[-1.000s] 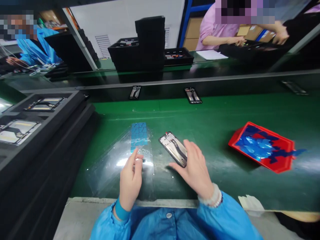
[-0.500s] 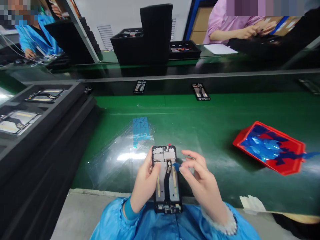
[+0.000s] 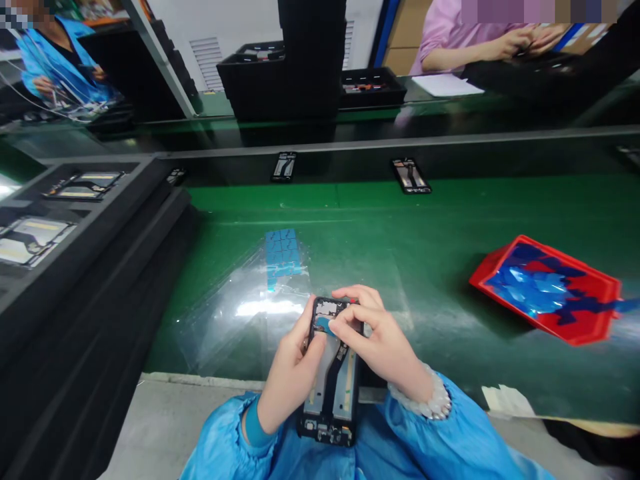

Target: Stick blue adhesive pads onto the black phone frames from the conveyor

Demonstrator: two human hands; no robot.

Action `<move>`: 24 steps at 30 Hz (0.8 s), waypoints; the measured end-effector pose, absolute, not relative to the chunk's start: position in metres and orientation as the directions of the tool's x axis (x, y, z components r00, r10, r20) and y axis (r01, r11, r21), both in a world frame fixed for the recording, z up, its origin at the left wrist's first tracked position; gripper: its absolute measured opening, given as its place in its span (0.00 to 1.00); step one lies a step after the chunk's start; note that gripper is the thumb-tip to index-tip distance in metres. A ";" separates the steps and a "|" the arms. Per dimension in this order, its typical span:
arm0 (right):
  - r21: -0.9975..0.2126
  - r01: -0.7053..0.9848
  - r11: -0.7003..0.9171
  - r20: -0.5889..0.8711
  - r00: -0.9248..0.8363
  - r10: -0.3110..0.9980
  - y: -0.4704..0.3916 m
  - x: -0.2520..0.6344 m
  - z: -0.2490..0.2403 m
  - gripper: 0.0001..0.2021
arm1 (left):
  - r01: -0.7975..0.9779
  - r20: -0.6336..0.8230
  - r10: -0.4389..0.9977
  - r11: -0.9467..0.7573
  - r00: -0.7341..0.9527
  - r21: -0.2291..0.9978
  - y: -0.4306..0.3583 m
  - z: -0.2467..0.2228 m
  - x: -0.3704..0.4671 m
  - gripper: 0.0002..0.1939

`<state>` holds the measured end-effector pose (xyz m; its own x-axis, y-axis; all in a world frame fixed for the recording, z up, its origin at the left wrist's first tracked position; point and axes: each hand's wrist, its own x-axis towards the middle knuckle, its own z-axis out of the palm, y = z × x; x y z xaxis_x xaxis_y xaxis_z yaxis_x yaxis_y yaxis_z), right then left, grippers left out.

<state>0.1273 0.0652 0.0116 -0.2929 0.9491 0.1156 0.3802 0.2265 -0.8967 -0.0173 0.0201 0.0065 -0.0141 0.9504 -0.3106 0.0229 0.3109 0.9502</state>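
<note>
An opened phone frame (image 3: 323,387) with a dark flex cable down its middle lies tilted at the bench's front edge. My left hand (image 3: 293,367) grips its left side, thumb over the face. At the frame's upper part, my right hand (image 3: 377,337) has thumb and index finger pinched on a small blue film piece (image 3: 324,325), which lies against the board area. The other right fingers reach over the top right corner. Left of the phone is a clear sheet (image 3: 225,313) bearing blue stickers (image 3: 283,250).
A red bin (image 3: 595,330) of blue film pieces is on the right. Black foam trays (image 3: 100,233) with phone frames are stacked at left. Two phone frames (image 3: 284,167) (image 3: 411,175) lie on the dark strip beyond. Two people work across the bench, near black boxes (image 3: 285,87).
My right hand has moved left onto the phone's upper part with the blue piece. The phone has tilted slightly, its lower end shifting left. The head view has shifted a little.
</note>
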 end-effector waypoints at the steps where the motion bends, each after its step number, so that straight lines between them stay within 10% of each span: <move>1: -0.899 0.376 0.223 0.111 -0.297 0.948 0.066 0.128 0.012 0.10 | 0.027 -0.314 0.949 0.314 -0.010 0.949 0.020 0.006 -0.017 0.30; 24: -0.883 0.405 0.237 0.119 -0.297 0.948 0.063 0.127 0.010 0.10 | 0.117 -0.224 0.973 0.217 0.050 0.969 0.017 0.011 -0.017 0.22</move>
